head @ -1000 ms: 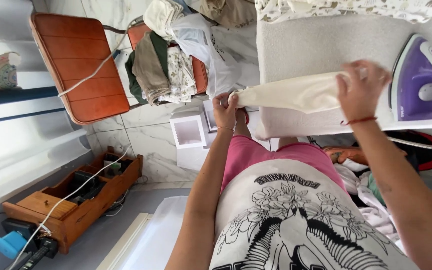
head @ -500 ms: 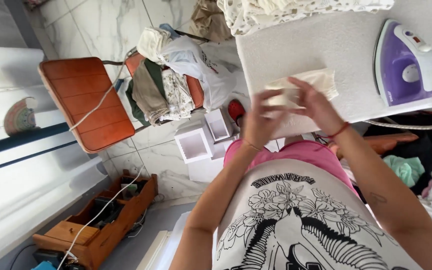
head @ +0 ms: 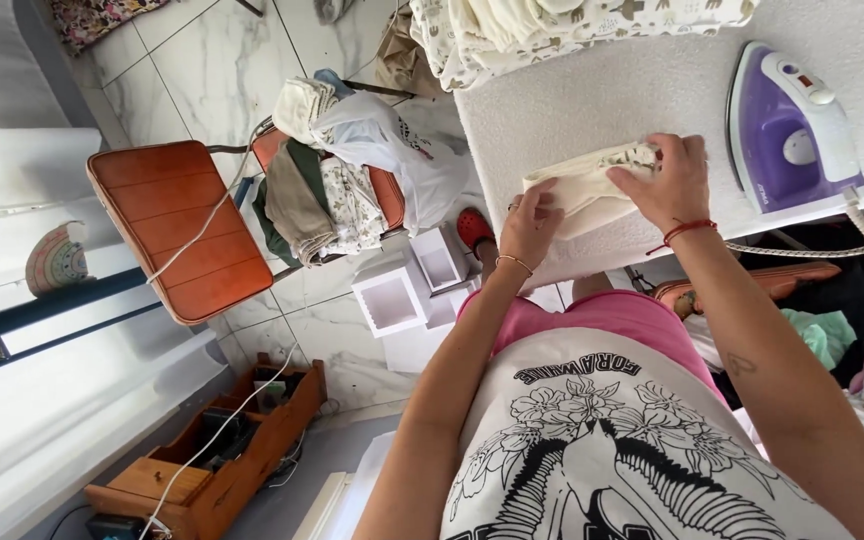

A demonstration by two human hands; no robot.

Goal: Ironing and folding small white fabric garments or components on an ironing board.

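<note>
pink shorts, printed white tee (floral), red wrist cord (head: 689, 231)

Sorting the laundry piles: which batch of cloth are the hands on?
The folded cream cloth on the ironing board, under left hand and right hand; other piles lie untouched.

Light: bright, even daylight throughout
Glare: white curtain (head: 42, 400) at lower left nearly washed out
Shadows: soft, faint beside the purple iron (head: 787, 130)
Sharpness: mostly crisp
Distortion: wide-angle stretch at frame edges
</note>
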